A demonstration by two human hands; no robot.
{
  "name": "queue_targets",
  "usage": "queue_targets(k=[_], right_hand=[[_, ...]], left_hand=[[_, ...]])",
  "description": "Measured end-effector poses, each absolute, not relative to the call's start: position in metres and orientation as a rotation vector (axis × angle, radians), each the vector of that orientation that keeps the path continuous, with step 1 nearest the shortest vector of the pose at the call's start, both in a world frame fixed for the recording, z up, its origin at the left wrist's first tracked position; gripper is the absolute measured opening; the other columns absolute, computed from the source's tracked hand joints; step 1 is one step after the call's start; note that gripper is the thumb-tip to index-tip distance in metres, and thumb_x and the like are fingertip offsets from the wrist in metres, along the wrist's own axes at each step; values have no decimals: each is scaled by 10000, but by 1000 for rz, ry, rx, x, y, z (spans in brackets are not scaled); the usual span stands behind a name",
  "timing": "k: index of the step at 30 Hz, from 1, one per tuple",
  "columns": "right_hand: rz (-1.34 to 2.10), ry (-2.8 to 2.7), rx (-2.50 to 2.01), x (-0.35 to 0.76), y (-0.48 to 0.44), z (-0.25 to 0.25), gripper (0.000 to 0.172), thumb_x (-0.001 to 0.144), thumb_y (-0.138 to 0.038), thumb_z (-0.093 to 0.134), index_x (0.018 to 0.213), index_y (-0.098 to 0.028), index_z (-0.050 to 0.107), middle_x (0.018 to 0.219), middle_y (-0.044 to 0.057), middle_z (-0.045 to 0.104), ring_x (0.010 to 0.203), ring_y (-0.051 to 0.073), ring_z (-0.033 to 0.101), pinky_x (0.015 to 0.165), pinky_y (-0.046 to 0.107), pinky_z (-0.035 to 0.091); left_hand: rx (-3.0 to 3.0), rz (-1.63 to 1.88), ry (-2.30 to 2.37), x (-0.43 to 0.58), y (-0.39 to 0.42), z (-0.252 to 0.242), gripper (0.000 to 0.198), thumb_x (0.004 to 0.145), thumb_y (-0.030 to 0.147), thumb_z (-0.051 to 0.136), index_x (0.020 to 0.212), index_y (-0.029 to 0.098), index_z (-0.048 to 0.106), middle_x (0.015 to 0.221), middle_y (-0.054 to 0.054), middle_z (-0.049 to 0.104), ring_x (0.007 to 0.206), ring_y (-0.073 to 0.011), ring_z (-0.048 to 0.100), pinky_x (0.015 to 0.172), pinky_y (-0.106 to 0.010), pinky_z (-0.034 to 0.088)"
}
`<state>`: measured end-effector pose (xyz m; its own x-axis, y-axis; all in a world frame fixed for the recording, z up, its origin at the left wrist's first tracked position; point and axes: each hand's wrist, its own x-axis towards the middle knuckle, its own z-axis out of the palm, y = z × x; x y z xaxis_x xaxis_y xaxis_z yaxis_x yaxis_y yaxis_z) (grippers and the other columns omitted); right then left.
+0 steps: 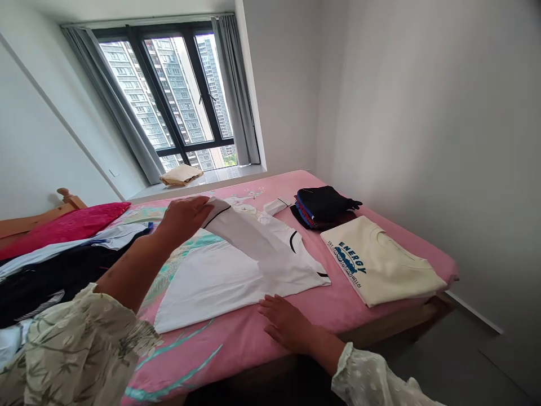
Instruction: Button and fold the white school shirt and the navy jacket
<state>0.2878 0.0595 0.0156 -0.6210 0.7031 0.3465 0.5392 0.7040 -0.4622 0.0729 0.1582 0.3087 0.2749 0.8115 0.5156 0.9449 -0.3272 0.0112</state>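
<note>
A white T-shirt [220, 276] with thin black trim lies spread across the bed, partly folded over. My left hand [186, 217] pinches its sleeve end by the black stripe and lifts that part off the bed, so the cloth slopes down to the right. Fingers spread and palm down, my right hand [287, 324] rests at the near edge of the shirt. To the right lies a folded cream T-shirt [393, 259] with "ENERGY" printed on it. Behind that sits a stack of folded dark clothes [325, 206].
Loose black and white clothes [63, 270] are heaped at the left, beside a red pillow [88, 223]. The pink bedsheet [198, 361] covers the bed to its near edge. A beige folded bundle [181, 175] sits on the window sill, below a window with grey curtains [239, 84].
</note>
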Motion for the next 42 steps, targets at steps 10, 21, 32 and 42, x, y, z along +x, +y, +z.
queue_targets(k=[10,21,32,42], right_hand=[[487,-2583,-1017,269,143,9,625,910,-462,408,1419,-108,327,1490,120,286,1392,230,199,1158,390,109],[358,-2340,-1018,262,161,-4,373,883,-211,413,1226,-134,536,1277,129,534,1215,217,452,1061,420,351],[424,-2257,-983,267,154,-22,469,857,-157,421,1326,-148,424,1405,131,397,1333,223,315,1097,447,336],[436,-2076,-900,268,158,-27,289,799,-135,470,1076,-192,532,1079,100,546,1056,215,494,947,403,447]], left_hand=[[-2372,-469,-1281,40,176,309,300,816,333,396,883,217,664,950,-54,674,912,-221,603,829,-340,441],[-2086,-553,-1810,-4,188,309,254,830,368,433,855,206,626,662,-13,619,617,-168,529,632,-310,409],[-2208,-1286,-1697,70,314,265,374,859,228,428,1210,107,470,1251,-164,511,1092,-247,501,963,-440,356],[-3273,-523,-1324,85,213,43,293,865,299,474,1109,333,632,1239,-41,615,1221,-245,497,1059,-457,325]])
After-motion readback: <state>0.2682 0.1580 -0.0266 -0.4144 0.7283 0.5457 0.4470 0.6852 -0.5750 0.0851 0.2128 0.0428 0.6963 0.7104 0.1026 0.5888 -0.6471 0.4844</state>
